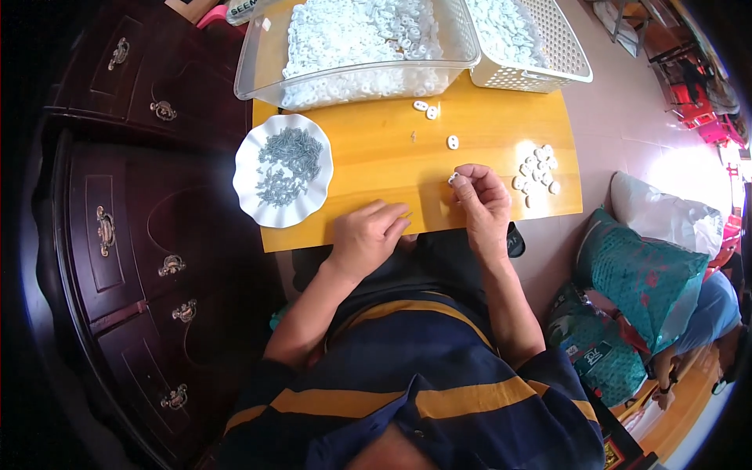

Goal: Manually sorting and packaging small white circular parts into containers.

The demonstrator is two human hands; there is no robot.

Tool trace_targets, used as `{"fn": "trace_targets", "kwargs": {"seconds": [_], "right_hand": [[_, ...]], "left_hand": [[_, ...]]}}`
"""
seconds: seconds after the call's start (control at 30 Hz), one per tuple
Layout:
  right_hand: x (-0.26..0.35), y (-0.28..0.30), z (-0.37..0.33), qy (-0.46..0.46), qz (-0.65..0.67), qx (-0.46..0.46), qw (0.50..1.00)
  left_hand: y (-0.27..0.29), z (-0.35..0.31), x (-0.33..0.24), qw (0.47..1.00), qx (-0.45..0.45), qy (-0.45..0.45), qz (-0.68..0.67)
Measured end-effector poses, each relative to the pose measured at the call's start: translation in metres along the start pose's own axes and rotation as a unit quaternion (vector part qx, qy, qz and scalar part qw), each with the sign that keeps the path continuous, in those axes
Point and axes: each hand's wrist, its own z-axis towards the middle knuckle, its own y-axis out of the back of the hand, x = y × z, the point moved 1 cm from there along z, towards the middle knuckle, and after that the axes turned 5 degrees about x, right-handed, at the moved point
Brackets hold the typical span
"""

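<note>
Between the thumb and fingers of my right hand (487, 205) is a small white oval piece with holes (453, 178), held just above the wooden table (360, 157). My left hand (366, 235) is closed in a pinch at the table's near edge; a tiny sliver shows at its fingertips, too small to name. To its left stands a white scalloped plate (244, 168) with many small grey metal pins or screws (288, 164). A loose two-holed white piece (453, 142) lies beyond my right hand, and two more (427, 109) lie farther back.
A clear plastic bin (352, 82) full of white pieces and a white perforated basket (533, 77) stand at the back. A small pile of white pieces (537, 170) sits at the right. Dark drawers (117, 227) flank the left; green bags (638, 266) and another person (709, 313) are at the right.
</note>
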Motion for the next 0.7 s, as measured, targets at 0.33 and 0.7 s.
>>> {"fn": "trace_targets", "kwargs": {"seconds": [0.33, 0.7], "right_hand": [[0.002, 0.000, 0.000, -0.039, -0.002, 0.049, 0.998], [0.000, -0.007, -0.014, -0.130, -0.013, 0.208, 0.969]], "left_hand": [[-0.007, 0.010, 0.004, 0.993, 0.034, -0.059, 0.094], [0.016, 0.025, -0.017, 0.996, -0.031, -0.050, -0.068]]}}
